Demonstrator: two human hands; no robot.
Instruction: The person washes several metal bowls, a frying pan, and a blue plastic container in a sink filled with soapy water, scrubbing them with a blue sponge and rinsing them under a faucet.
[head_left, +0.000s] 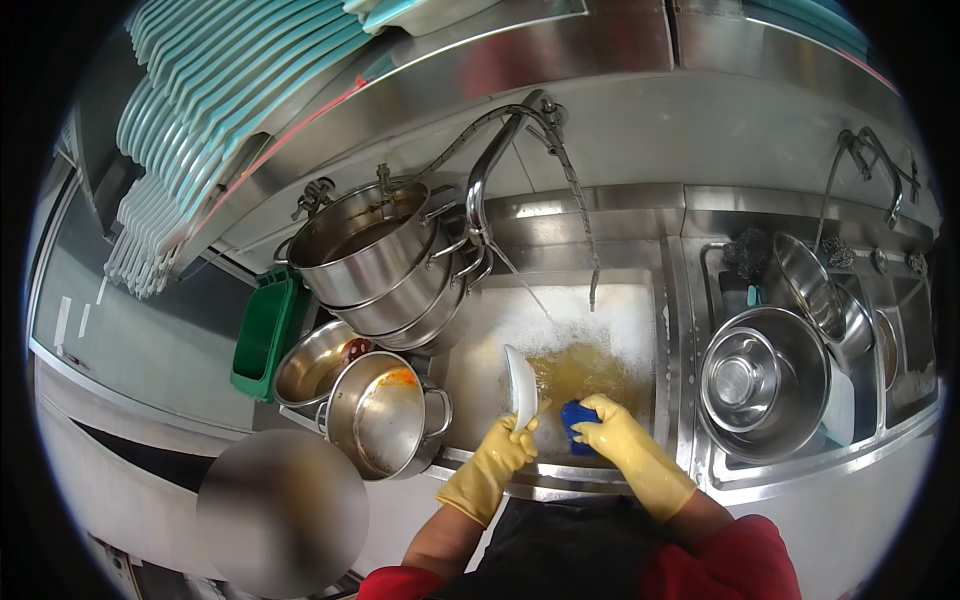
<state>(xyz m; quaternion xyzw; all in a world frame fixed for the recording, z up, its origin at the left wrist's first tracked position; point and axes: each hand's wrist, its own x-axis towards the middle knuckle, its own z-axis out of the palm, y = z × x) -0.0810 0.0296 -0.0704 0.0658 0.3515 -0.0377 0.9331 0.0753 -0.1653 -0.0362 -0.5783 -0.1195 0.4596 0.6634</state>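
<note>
Clearly the left hand (505, 440) pinching the white bowl (521, 385) by its rim just above the sudsy sink (560, 330) could lose it through the wet glove, while the right hand (607, 425) beside it clutches a blue sponge (576, 418).

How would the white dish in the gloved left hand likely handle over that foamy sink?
The white dish looks rigid, probably breakable if dropped. Held on edge by the left hand in a wet yellow glove above the foamy sink, it is likely slippery.
</note>
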